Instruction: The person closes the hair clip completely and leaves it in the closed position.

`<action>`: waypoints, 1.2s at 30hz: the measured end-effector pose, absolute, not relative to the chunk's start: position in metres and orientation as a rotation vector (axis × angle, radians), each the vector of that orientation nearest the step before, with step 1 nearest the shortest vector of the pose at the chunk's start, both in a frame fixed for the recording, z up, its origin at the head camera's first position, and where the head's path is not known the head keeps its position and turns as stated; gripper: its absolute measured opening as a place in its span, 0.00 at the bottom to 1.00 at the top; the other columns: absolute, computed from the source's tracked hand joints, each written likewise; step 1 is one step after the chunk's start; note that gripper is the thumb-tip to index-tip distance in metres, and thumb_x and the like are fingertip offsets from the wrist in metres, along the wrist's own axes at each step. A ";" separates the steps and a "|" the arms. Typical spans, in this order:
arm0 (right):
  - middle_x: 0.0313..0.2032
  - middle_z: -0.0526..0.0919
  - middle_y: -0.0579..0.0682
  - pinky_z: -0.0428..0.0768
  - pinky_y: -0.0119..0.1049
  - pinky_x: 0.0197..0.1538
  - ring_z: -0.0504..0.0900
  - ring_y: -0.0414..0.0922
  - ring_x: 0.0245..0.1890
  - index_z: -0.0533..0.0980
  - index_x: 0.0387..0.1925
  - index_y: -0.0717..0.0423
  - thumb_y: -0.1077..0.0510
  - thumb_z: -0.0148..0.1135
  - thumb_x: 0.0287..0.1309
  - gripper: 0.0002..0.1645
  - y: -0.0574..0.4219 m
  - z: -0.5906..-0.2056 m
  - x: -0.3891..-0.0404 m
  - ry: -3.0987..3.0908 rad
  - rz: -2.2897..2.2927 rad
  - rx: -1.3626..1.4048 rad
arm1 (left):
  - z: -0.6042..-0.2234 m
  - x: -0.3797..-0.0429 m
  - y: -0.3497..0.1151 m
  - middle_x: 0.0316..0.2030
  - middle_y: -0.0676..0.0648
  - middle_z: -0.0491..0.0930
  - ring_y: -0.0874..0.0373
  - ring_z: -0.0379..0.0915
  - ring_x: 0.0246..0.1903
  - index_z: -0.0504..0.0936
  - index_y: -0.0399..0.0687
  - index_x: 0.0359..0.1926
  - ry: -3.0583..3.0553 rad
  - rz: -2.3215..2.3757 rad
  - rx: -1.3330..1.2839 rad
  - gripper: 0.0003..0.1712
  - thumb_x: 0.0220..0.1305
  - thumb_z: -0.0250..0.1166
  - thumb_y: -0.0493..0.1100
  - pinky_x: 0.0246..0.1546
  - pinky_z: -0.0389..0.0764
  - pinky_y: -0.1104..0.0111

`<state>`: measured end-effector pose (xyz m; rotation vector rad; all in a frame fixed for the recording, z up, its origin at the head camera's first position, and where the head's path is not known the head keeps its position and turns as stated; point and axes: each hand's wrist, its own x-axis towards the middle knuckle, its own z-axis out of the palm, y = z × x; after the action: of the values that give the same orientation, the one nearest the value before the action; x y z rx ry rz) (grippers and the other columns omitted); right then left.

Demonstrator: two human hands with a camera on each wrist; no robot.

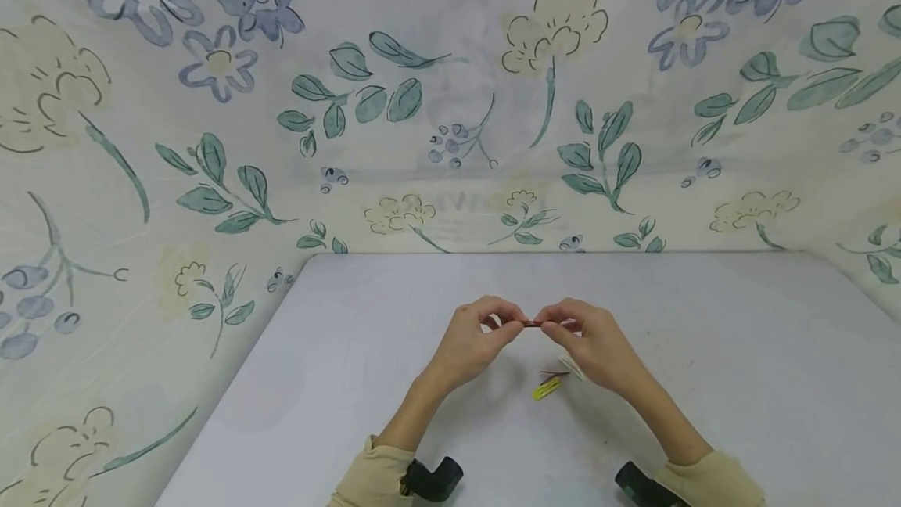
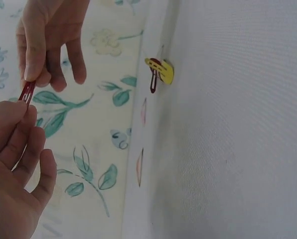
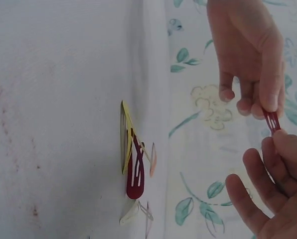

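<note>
A small dark red snap hair clip [image 1: 532, 324] is held up above the table between both hands. My left hand [image 1: 470, 346] pinches one end of it between thumb and forefinger, while the right hand [image 1: 597, 344] pinches the other end. In the left wrist view the slotted metal of the held clip [image 2: 27, 91] shows between the fingertips. Below the hands lies a loose group: a yellow hair clip [image 1: 547, 389], another dark red hair clip [image 3: 135, 188] and a whitish clip [image 1: 572, 367] partly hidden by the right hand.
The white tabletop [image 1: 317, 382] spreads around the clips. A flower-patterned cloth [image 1: 450, 210] hangs behind the table and along its left side. More thin, pale or pinkish clips, such as one clip [image 3: 153, 160], lie near the group.
</note>
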<state>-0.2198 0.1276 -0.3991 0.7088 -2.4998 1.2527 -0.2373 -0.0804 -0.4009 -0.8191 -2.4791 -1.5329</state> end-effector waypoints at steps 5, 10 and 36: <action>0.38 0.86 0.48 0.82 0.44 0.47 0.84 0.45 0.40 0.82 0.41 0.57 0.64 0.64 0.62 0.06 0.128 -0.400 -0.221 -2.498 1.276 0.716 | -0.400 -0.237 -0.080 0.38 0.52 0.85 0.59 0.77 0.43 0.86 0.47 0.40 -2.482 -1.527 -0.819 0.05 0.66 0.64 0.39 0.45 0.77 0.62; 0.38 0.86 0.48 0.81 0.44 0.48 0.83 0.45 0.41 0.82 0.41 0.56 0.65 0.64 0.62 0.06 0.128 -0.400 -0.220 -2.511 1.286 0.718 | -0.399 -0.235 -0.080 0.37 0.52 0.85 0.59 0.76 0.41 0.85 0.46 0.41 -2.492 -1.501 -0.825 0.05 0.66 0.64 0.38 0.44 0.77 0.64; 0.41 0.87 0.49 0.83 0.38 0.46 0.85 0.45 0.42 0.83 0.42 0.55 0.59 0.63 0.65 0.07 0.125 -0.403 -0.219 -2.500 1.460 0.560 | -0.406 -0.238 -0.079 0.38 0.54 0.85 0.62 0.75 0.40 0.85 0.50 0.43 -2.477 -1.597 -0.802 0.06 0.67 0.63 0.40 0.44 0.75 0.64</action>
<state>-0.2194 0.1252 -0.4032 0.5598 -2.4995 1.4602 -0.2382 -0.0792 -0.4061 -0.8017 -2.4768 -1.5973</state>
